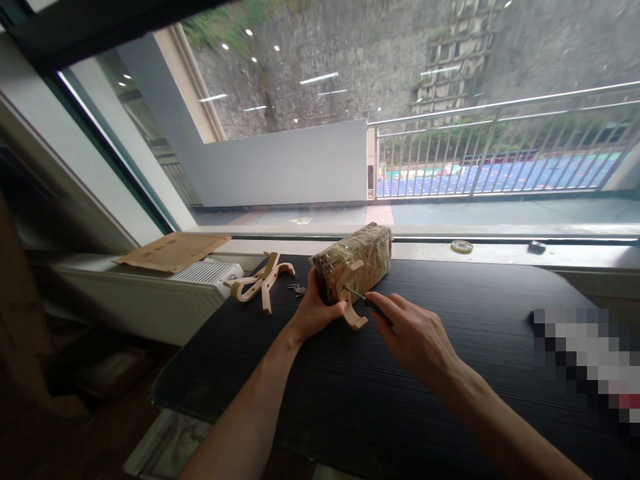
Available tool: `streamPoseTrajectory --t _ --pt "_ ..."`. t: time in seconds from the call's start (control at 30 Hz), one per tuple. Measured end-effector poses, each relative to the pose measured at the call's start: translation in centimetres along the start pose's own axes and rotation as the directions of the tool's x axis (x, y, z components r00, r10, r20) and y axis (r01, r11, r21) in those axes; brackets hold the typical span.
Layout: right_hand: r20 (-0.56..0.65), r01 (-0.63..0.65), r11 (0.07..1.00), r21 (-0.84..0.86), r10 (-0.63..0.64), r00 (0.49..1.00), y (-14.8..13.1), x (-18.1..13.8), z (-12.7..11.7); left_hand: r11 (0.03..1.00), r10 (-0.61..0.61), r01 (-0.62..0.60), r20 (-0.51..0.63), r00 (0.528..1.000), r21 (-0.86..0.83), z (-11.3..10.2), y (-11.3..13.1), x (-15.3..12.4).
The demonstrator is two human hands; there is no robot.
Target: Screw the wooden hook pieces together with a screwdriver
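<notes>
Brown paper (173, 253), flat, at far left, over part of a pale slatted unit (201, 272) beside the dark table (465, 300). On the table's left side: crossed wooden pieces (267, 299), pale, with curved arms, apart from the work. Just right of them, a few screws (299, 290) lying loose; count unclear.

Next, left hand (316, 311): closed round the near end of a film-wrapped block (361, 255), thumb beside or against a curved wooden piece (352, 316). Some fingers hidden. The curved piece appears set against the block's near end, toward the window side of the table.

Screwdriver (355, 293) enters from the right, its tip at the middle of the curve. Right hand (416, 328) grips the handle, fingers curled over it. Step in hand, by my reading: turning a screw at that middle point; screw head too small to make out. The move seems to call for push and twist along the shaft's line, left hand bracing so the wood cannot swivel and the tip cannot slip toward the thumb.

Farther right, on the sill: tape roll (461, 247), small dark object (537, 247).
</notes>
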State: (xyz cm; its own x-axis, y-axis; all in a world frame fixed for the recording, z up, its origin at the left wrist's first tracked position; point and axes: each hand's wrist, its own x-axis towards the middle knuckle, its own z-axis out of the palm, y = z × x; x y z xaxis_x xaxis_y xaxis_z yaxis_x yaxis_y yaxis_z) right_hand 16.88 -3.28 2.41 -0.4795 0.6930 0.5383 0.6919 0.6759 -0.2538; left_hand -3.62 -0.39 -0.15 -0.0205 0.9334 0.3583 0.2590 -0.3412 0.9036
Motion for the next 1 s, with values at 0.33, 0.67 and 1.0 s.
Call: streamPoseTrajectory --t 0.33,0.67,1.0 --pt "-0.017 0.017 1.000 -0.015 -0.017 1.000 -0.1 0.1 -0.2 1.000 0.019 -0.019 -0.005 1.000 0.005 0.0 -0.1 0.1" --pt "-0.032 0.067 0.991 -0.111 -0.071 0.997 -0.3 0.1 -0.2 0.999 0.006 -0.002 -0.076 0.997 0.046 0.9 0.1 0.0" --pt "-0.028 -0.055 0.988 0.147 0.060 0.998 -0.3 -0.1 0.3 1.000 -0.017 0.020 -0.103 0.994 0.021 1.3 0.5 0.0"
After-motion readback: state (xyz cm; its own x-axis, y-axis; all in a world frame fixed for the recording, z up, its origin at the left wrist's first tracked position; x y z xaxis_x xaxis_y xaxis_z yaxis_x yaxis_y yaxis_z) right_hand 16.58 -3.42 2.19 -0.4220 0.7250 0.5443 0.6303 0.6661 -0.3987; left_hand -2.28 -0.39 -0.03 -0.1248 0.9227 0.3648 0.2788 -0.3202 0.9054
